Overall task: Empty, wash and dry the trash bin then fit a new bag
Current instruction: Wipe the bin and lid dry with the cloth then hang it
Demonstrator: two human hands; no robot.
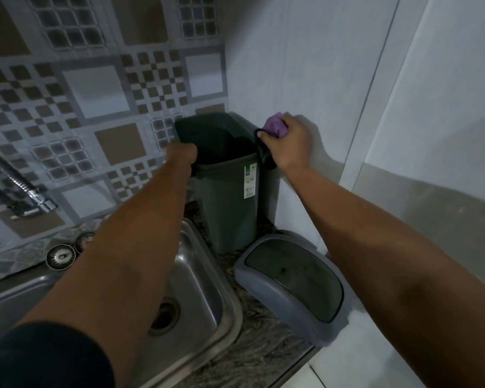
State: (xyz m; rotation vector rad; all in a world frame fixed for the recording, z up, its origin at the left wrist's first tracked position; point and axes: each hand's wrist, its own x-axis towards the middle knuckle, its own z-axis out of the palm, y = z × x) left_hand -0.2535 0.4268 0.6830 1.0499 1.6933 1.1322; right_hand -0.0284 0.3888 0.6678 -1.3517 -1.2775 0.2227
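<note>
A dark green trash bin (226, 203) stands upright on the stone counter in the corner, lid off, with a white label on its front. My left hand (181, 158) grips the bin's near left rim. At the bin's right rim, my right hand (287, 144) holds a bunched purple cloth (276, 126), and a black loop (262, 148), maybe a bag edge or handle, hangs there under my fingers. The bin's grey swing lid (289, 287) lies on the counter in front of the bin, to the right of the sink.
A steel sink (205, 292) with a drain sits below my left arm. A chrome faucet (25, 191) reaches in from the left. Two round sink strainers (60, 256) lie on the counter behind the sink. Patterned tile wall behind, white walls close on the right.
</note>
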